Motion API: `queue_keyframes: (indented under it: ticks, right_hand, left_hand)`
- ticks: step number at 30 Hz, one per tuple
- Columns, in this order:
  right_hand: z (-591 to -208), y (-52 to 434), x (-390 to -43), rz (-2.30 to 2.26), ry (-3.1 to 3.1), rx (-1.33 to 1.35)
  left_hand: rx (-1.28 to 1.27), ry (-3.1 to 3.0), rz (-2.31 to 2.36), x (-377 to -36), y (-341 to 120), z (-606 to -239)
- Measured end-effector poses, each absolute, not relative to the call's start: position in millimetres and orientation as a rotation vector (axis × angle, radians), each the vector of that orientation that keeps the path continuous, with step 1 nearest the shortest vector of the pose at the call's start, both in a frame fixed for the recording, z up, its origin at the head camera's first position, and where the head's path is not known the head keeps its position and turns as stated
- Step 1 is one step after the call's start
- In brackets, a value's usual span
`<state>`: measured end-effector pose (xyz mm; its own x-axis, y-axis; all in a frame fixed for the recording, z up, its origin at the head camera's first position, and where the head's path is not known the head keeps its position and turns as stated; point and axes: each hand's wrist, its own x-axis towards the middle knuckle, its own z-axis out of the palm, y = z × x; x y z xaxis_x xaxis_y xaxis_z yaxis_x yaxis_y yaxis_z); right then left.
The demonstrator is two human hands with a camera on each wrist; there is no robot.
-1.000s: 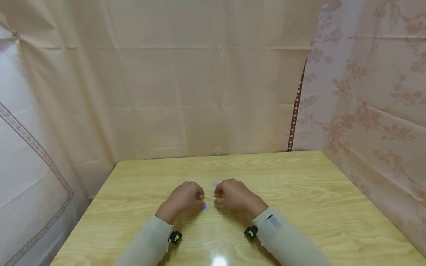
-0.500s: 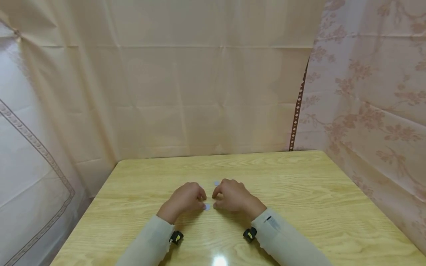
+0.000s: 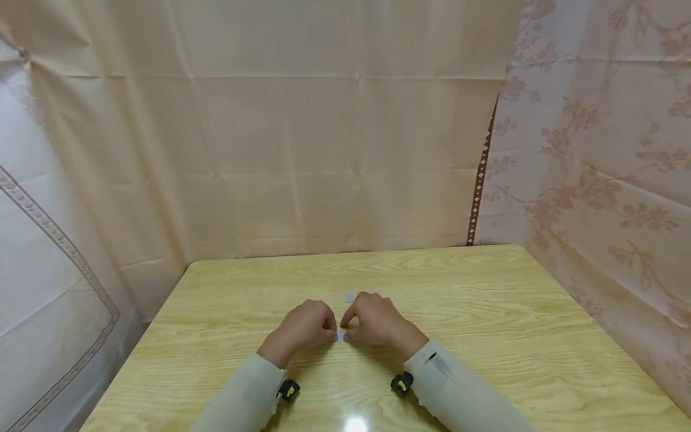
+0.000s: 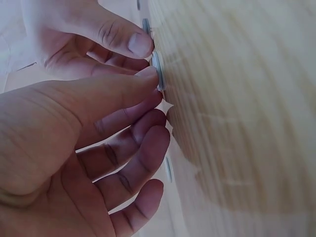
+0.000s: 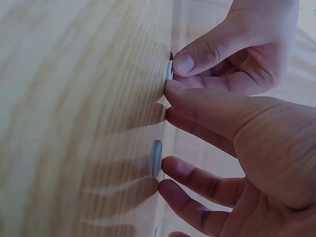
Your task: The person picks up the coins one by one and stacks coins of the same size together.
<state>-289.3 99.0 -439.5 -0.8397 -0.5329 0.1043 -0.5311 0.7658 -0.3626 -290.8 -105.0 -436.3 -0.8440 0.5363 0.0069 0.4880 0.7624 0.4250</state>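
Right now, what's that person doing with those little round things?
A person's left hand and right hand are close together over a wooden table, with a small pale disc between their thumbs. I can't tell whether either one grips it firmly. A second disc lies farther back, and part of a third disc shows behind the right hand.

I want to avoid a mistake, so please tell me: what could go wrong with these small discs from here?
The near disc lies between the left hand and right hand, so uneven pushing might shift it. Another disc lies close to the right hand's fingers and could be nudged. The tabletop looks glossy, so discs may slide.
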Motion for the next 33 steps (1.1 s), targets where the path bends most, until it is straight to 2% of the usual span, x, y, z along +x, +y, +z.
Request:
queue_keyframes:
  ticks: [6,20,33]
  right_hand:
    - [-439.9,96.6,-287.9,-0.671,2.909,-0.862]
    - [-439.7,94.9,-288.1,-0.715,2.881,-0.82]
    - [-441.9,97.4,-292.6,-0.904,2.714,-0.842]
  left_hand:
    - [0.808,2.81,0.647,-289.0,-103.4,-435.9]
    - [0.564,2.651,0.852,-287.6,-103.9,-436.6]
    - [0.531,2.591,0.922,-288.4,-105.6,-436.6]
